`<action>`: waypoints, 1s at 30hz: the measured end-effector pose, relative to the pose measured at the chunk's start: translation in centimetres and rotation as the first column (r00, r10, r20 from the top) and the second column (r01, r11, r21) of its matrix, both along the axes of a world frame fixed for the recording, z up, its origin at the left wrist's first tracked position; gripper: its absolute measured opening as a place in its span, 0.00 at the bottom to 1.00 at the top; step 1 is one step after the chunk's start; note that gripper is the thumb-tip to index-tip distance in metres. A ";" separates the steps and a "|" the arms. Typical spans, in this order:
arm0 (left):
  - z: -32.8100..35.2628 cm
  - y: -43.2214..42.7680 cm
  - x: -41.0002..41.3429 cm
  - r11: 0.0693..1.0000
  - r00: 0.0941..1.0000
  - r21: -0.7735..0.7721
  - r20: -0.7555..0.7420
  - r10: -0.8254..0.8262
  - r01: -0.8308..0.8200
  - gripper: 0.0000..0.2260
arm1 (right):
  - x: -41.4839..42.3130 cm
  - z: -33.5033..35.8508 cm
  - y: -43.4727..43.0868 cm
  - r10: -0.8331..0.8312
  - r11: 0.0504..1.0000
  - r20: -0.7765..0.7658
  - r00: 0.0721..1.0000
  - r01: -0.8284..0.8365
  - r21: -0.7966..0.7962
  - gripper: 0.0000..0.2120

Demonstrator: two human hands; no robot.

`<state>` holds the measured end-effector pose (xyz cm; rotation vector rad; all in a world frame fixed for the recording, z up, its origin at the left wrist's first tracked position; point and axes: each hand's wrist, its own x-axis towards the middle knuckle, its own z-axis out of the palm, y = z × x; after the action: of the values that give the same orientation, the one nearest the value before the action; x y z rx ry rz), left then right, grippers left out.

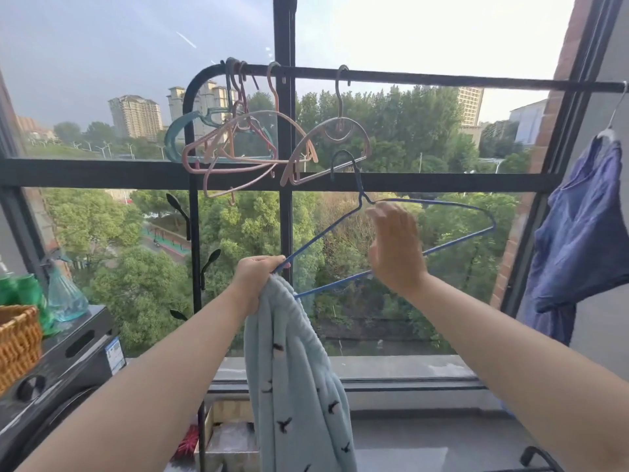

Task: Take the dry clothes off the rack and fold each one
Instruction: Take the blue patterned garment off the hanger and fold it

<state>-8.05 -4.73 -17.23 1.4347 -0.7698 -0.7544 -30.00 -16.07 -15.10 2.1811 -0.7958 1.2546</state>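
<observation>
My left hand (257, 281) grips the top of a light blue garment with small dark bird prints (299, 386), which hangs down from it, and also pinches the left end of a blue wire hanger (442, 204). My right hand (396, 248) is raised in front of the hanger's middle with fingers apart, touching or just off the wire. The hanger is off the black rack rail (442, 80). A dark blue garment (585, 233) hangs on a white hanger at the rail's right end.
Several empty pink and teal plastic hangers (245, 144) hang on the rail's left part. A dark washing machine (68, 373) at the left carries a wicker basket (18, 342) and a glass bottle (64, 294). The window sill (391, 367) runs below.
</observation>
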 end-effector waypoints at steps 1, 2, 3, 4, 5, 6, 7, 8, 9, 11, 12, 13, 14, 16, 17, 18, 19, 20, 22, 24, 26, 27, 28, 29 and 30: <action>0.4 -0.3 -0.3 1.000 1.000 -0.013 -0.019 -0.012 0.011 0.10 | 0.7 -0.6 0.7 0.094 0.995 -0.034 0.995 -0.095 -0.027 0.19; 0.9 -0.4 -0.5 0.999 0.999 -0.026 -0.034 -0.020 0.019 0.11 | 1.5 -1.1 1.6 0.186 0.982 -0.086 0.979 -0.182 0.052 0.16; 1.3 -0.5 -0.7 0.999 0.999 -0.037 -0.034 -0.029 0.028 0.12 | 2.2 -1.3 2.6 0.266 0.942 -0.138 0.954 -0.227 0.247 0.13; 1.6 -0.7 -0.8 0.998 0.999 -0.044 -0.013 -0.036 0.036 0.12 | 2.7 -1.3 3.4 0.337 0.842 -0.184 0.923 -0.209 0.497 0.12; 1.9 -0.8 -1.0 0.998 0.999 -0.046 0.021 -0.043 0.044 0.11 | 3.2 -1.3 3.8 0.397 0.707 -0.223 0.890 -0.142 0.693 0.13; 2.1 -0.9 -1.2 0.997 0.997 -0.043 0.057 -0.055 0.057 0.10 | 3.7 -1.2 4.1 0.441 0.608 -0.264 0.858 -0.069 0.791 0.16; 2.2 -1.0 -1.5 0.997 0.994 -0.038 0.086 -0.071 0.075 0.09 | 4.1 -1.0 4.3 0.467 0.569 -0.305 0.830 -0.018 0.822 0.18; 2.2 -1.1 -1.7 0.995 0.990 -0.035 0.102 -0.094 0.098 0.08 | 4.5 -0.9 4.3 0.471 0.565 -0.343 0.813 0.020 0.825 0.17; 2.2 -1.2 -2.1 0.992 0.987 -0.035 0.112 -0.119 0.124 0.08 | 4.8 -0.9 4.4 0.457 0.575 -0.383 0.803 0.061 0.816 0.16; 2.1 -1.5 -2.7 0.986 0.976 -0.035 0.151 -0.159 0.166 0.08 | 5.5 -0.9 4.5 0.431 0.553 -0.423 0.797 0.138 0.822 0.16; 2.1 -1.6 -3.0 0.982 0.968 -0.031 0.179 -0.175 0.184 0.08 | 5.7 -1.0 4.5 0.428 0.528 -0.421 0.799 0.156 0.835 0.17; 2.0 -1.8 -3.2 0.979 0.960 -0.030 0.205 -0.191 0.201 0.08 | 5.9 -1.2 4.4 0.416 0.523 -0.417 0.808 0.163 0.837 0.17; 2.0 -1.8 -3.4 0.977 0.952 -0.031 0.232 -0.198 0.211 0.08 | 5.9 -1.3 4.3 0.392 0.544 -0.426 0.815 0.168 0.822 0.18; 1.9 -2.0 -3.3 0.974 0.934 -0.044 0.296 -0.199 0.222 0.06 | 5.9 -1.5 4.4 0.312 0.635 -0.478 0.821 0.194 0.748 0.19; 1.9 -1.9 -3.0 0.969 0.918 -0.040 0.331 -0.217 0.243 0.04 | 5.9 -1.5 4.4 0.274 0.676 -0.503 0.820 0.208 0.707 0.18; 1.8 -1.9 -2.7 0.961 0.895 -0.022 0.371 -0.247 0.274 0.05 | 5.9 -1.5 4.5 0.246 0.701 -0.514 0.822 0.215 0.680 0.16; 1.7 -1.9 -2.2 0.949 0.868 0.016 0.398 -0.296 0.316 0.10 | 5.8 -1.5 4.3 0.226 0.716 -0.516 0.826 0.218 0.663 0.15; 1.6 -2.0 -1.7 0.934 0.843 0.063 0.411 -0.346 0.353 0.14 | 5.8 -1.5 4.2 0.208 0.725 -0.514 0.832 0.221 0.652 0.15; 1.4 -2.1 -1.2 0.923 0.799 0.127 0.467 -0.379 0.364 0.14 | 5.7 -1.6 3.9 0.172 0.738 -0.503 0.847 0.227 0.635 0.14; 1.1 -2.0 -1.1 0.936 0.759 0.149 0.550 -0.347 0.320 0.09 | 5.7 -1.5 3.8 0.135 0.750 -0.491 0.861 0.235 0.619 0.13; 0.8 -1.9 -1.3 0.947 0.739 0.137 0.597 -0.313 0.291 0.09 | 5.7 -1.5 3.9 0.107 0.768 -0.494 0.863 0.244 0.592 0.13; 0.6 -1.8 -1.6 0.952 0.745 0.116 0.599 -0.293 0.282 0.11 | 5.6 -1.5 3.9 0.093 0.782 -0.507 0.857 0.252 0.570 0.11; 0.4 -1.8 -1.8 0.958 0.761 0.087 0.589 -0.272 0.275 0.12 | 5.6 -1.6 3.9 0.081 0.795 -0.523 0.848 0.261 0.547 0.10; 0.2 -1.8 -2.1 0.963 0.778 0.057 0.578 -0.248 0.264 0.14 | 5.7 -1.6 3.9 0.071 0.803 -0.535 0.842 0.271 0.532 0.09; 0.1 -1.8 -2.3 0.969 0.793 0.025 0.570 -0.215 0.245 0.14 | 5.8 -1.8 3.9 0.072 0.802 -0.538 0.840 0.272 0.531 0.09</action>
<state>-10.38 -6.57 -17.14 1.5535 -1.4416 -0.4725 -24.23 -12.16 -16.91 2.7310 -1.1420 0.2730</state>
